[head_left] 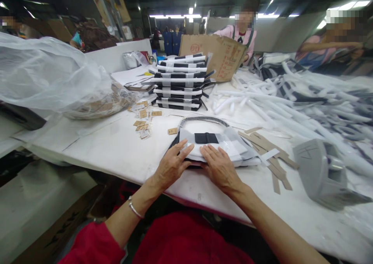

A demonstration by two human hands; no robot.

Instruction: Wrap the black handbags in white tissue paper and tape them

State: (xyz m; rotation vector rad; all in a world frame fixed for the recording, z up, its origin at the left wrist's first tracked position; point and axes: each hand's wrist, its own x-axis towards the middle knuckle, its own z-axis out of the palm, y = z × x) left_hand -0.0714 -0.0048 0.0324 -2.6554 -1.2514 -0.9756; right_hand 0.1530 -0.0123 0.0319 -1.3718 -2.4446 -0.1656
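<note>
A flat bag (214, 139) wrapped in white paper, with a dark strap across its middle and a grey handle arching behind it, lies on the white table (116, 147) right in front of me. My left hand (171, 165) rests flat on the wrapped bag's near left edge, fingers stretched out. My right hand (220, 167) lies flat beside it on the near right part, fingers spread. Neither hand grips anything.
A stack of wrapped black-and-white bags (180, 81) stands behind. Small paper tags (144, 118) lie to the left, brown card strips (271, 155) to the right, and a grey tool (326, 174) beyond them. A clear plastic sack (49, 73) sits left, and white tubes (309, 101) are heaped right. People work by a cardboard box (221, 54).
</note>
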